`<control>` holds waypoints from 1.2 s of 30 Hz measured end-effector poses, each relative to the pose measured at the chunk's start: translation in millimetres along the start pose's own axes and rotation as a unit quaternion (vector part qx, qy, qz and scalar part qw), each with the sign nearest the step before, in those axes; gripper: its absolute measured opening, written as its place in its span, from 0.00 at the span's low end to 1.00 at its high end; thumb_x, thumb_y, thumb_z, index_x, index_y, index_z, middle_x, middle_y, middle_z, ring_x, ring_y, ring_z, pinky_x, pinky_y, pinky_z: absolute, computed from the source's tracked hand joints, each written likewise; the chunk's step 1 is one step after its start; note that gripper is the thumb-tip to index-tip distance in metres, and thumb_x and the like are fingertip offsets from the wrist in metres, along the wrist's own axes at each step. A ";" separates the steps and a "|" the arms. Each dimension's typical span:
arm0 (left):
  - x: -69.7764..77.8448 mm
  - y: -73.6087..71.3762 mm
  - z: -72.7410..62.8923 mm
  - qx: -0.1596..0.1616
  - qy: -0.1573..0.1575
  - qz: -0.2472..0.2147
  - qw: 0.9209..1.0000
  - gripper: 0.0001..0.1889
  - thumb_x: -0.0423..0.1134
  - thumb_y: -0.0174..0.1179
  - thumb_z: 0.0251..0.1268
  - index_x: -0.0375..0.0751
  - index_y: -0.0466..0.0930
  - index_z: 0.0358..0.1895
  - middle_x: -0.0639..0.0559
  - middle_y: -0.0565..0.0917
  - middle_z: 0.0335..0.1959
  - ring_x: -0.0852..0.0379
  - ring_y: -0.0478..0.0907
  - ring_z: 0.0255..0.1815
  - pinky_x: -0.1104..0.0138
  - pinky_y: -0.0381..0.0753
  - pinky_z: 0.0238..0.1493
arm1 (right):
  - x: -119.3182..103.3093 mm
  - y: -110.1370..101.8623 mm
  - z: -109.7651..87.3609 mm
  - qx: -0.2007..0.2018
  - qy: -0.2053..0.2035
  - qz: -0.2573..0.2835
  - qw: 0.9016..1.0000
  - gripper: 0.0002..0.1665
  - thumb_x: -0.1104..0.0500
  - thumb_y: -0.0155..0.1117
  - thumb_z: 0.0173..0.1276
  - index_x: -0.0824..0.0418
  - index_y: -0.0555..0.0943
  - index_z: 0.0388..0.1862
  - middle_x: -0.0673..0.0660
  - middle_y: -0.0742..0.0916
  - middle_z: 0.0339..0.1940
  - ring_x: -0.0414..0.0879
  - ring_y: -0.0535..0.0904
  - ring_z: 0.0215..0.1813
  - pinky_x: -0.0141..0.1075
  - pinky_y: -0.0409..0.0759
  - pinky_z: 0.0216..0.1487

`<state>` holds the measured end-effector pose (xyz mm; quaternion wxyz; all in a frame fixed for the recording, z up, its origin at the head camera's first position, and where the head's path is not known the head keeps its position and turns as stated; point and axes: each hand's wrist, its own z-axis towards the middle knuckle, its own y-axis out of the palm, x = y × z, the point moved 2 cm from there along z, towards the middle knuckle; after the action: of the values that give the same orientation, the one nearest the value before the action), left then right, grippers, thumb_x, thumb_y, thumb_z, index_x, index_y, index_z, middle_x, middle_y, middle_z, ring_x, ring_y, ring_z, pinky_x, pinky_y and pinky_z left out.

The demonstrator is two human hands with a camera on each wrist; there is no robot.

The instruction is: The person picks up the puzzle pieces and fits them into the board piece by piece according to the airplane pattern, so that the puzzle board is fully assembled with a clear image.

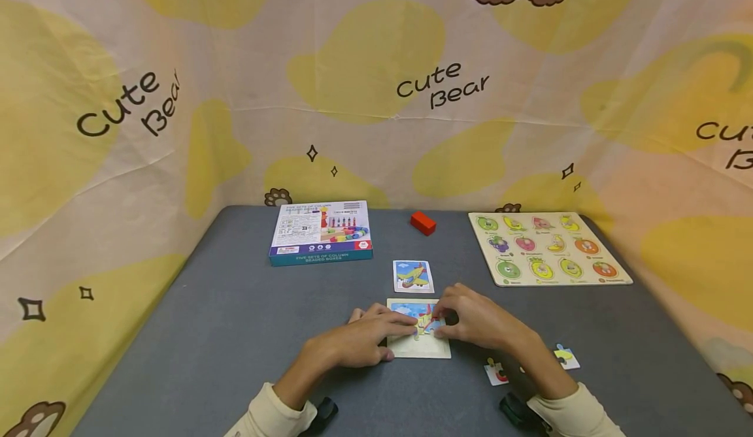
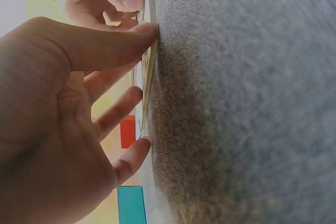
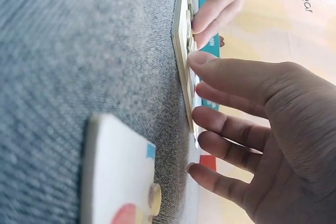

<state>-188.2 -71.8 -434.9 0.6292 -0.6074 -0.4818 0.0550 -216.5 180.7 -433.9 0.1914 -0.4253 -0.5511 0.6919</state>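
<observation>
A jigsaw puzzle board (image 1: 419,348) lies on the grey table, its picture partly filled with airplane pieces. My left hand (image 1: 367,336) rests across its left side, fingers extended over the pieces; in the left wrist view the thumb (image 2: 131,40) is at the board's near edge. From the right, my right hand (image 1: 475,316) pinches a puzzle piece (image 1: 434,326) at the picture's right side between thumb and index finger. The other right fingers (image 3: 226,129) hang loosely bent beside the board. Just behind it lies an airplane picture card (image 1: 414,276).
Loose puzzle pieces, one with red on it (image 1: 496,372) and one with yellow (image 1: 566,357), lie near my right forearm. Farther back are a beaded-boxes box (image 1: 320,233), a red block (image 1: 423,223) and a fruit board (image 1: 550,249). A patterned curtain (image 1: 365,51) surrounds the table.
</observation>
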 end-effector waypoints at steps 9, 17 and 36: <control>-0.7 0.9 0.3 0.001 0.000 -0.002 1.000 0.29 0.38 0.64 0.76 0.59 0.75 0.77 0.72 0.69 0.79 0.58 0.63 0.72 0.60 0.60 0.55 | 0.7 -0.1 -1.1 -0.005 -0.010 0.006 1.000 0.07 0.51 0.79 0.66 0.46 0.90 0.41 0.40 0.84 0.40 0.37 0.75 0.48 0.40 0.78 0.51; -2.5 1.3 1.2 0.003 0.001 -0.001 1.000 0.29 0.39 0.64 0.77 0.59 0.74 0.77 0.71 0.69 0.79 0.58 0.63 0.73 0.60 0.60 0.55 | 0.6 -0.5 -0.5 -0.012 -0.007 0.014 1.000 0.10 0.50 0.79 0.67 0.47 0.91 0.46 0.40 0.84 0.41 0.38 0.75 0.48 0.41 0.78 0.50; -2.9 0.5 0.8 -0.001 0.000 0.001 1.000 0.29 0.40 0.64 0.77 0.60 0.73 0.78 0.72 0.68 0.79 0.58 0.62 0.75 0.60 0.60 0.56 | -4.1 3.9 0.1 -0.023 -0.036 0.019 0.999 0.16 0.52 0.76 0.70 0.49 0.92 0.56 0.42 0.83 0.42 0.37 0.73 0.46 0.36 0.75 0.46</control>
<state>-190.0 -73.0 -437.0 0.6288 -0.6086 -0.4808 0.0554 -213.5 176.3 -436.0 0.1480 -0.4149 -0.5654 0.6973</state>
